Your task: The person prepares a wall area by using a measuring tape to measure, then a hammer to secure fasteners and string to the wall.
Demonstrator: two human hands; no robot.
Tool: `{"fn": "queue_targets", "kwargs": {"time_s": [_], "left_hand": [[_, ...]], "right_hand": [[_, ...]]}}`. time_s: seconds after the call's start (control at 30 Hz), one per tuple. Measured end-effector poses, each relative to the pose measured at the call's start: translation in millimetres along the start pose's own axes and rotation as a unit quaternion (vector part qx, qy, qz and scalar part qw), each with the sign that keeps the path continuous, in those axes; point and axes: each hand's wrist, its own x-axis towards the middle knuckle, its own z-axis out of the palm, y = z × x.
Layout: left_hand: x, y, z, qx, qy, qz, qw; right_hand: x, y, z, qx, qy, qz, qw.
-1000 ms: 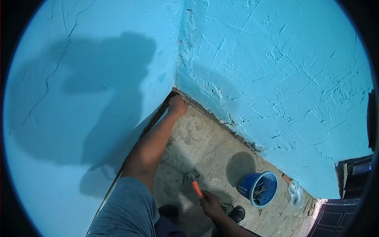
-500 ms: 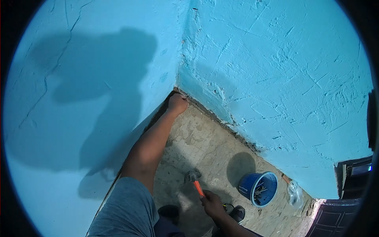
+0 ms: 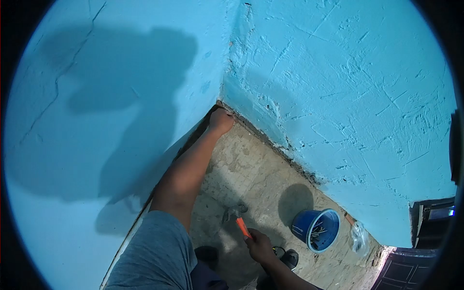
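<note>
Evidently, the right hand's (image 3: 260,247) fingers grip the hammer (image 3: 244,228) by its handle, perhaps to keep its head free beyond them; the left hand's (image 3: 222,122) curl near the wall corner (image 3: 222,92), any hold hidden.

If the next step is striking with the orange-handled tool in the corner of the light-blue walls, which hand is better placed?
Probably the right hand: it grips the orange-handled tool. The left hand is low at the corner, and whether it holds anything is hidden.
</note>
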Motion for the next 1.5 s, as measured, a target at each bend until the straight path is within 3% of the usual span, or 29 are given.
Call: {"fn": "queue_targets", "kwargs": {"time_s": [0.67, 0.77, 0.87, 0.97, 1.1, 1.27, 1.37, 1.5], "left_hand": [[-6, 12, -7, -0.013, -0.019, -0.042, 0.999], [-1, 14, -8, -0.144, -0.062, -0.1, 0.982], [5, 20, -17, -0.192, -0.116, -0.167, 0.96], [18, 13, -20, -0.184, -0.178, -0.19, 0.948], [36, 9, -16, -0.135, -0.219, -0.245, 0.935], [32, 22, -28, -0.129, -0.263, -0.235, 0.927], [32, 21, -32, -0.158, -0.271, -0.237, 0.919], [29, 25, -35, -0.174, -0.272, -0.243, 0.915]], "right_hand": [[-3, -2, 5, -0.03, 0.009, -0.031, 0.999], [-1, -9, -2, -0.092, -0.019, -0.041, 0.995], [8, -24, -19, -0.135, -0.048, -0.037, 0.989], [26, -48, -44, -0.188, -0.03, -0.126, 0.974], [76, -94, -77, -0.293, -0.074, -0.178, 0.937], [117, -161, -97, -0.361, -0.097, -0.174, 0.911], [135, -176, -87, -0.357, -0.08, -0.189, 0.911], [163, -189, -93, -0.402, -0.129, -0.231, 0.877]]}}
